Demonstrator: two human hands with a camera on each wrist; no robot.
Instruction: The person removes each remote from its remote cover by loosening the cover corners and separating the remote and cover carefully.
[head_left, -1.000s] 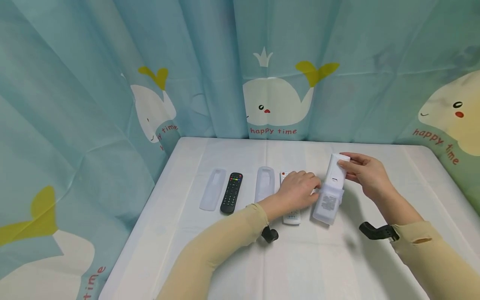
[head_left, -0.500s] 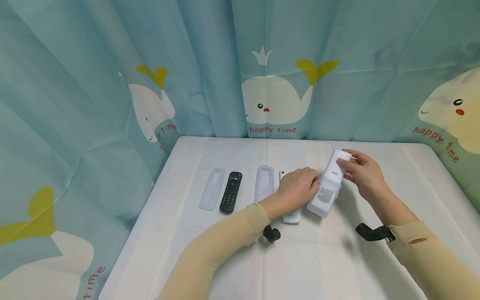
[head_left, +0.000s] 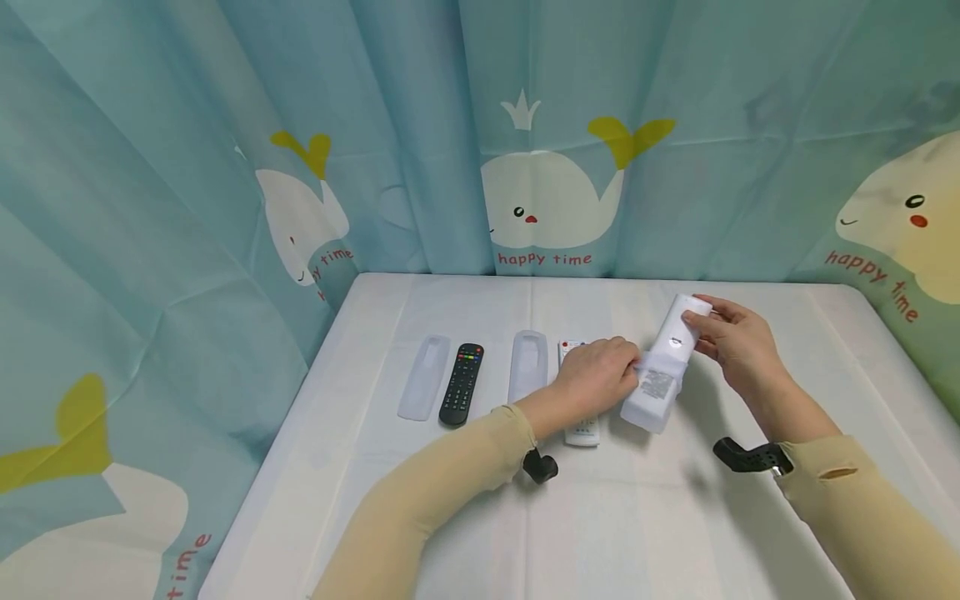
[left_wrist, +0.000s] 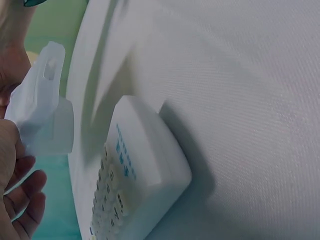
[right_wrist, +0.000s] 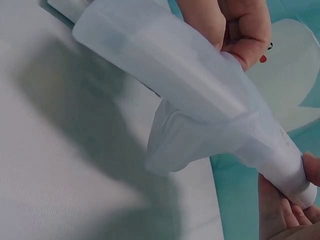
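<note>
In the head view my right hand [head_left: 738, 342] grips the far end of a white remote control [head_left: 681, 327], thumb on its back and fingers underneath. A translucent silicone cover [head_left: 641, 412] encloses the remote's near part, its upper edge bunched and folded over about midway. My left hand [head_left: 600, 367] pinches the cover's left side. The remote is raised and tilted, with a printed label showing through the cover. In the right wrist view a loose flap of the cover [right_wrist: 182, 137] hangs off the remote's underside.
Under my left forearm lies another white remote [head_left: 582, 433], partly hidden. To its left are a translucent cover [head_left: 529, 367], a black remote [head_left: 462, 385] and a second cover [head_left: 424, 379] on the white table [head_left: 600, 533]. A whale-print curtain [head_left: 420, 150] stands behind.
The covered remote has risen slightly and its near end has swung a little left. My right hand has moved slightly upward with it, while my left hand keeps to the cover's side.
</note>
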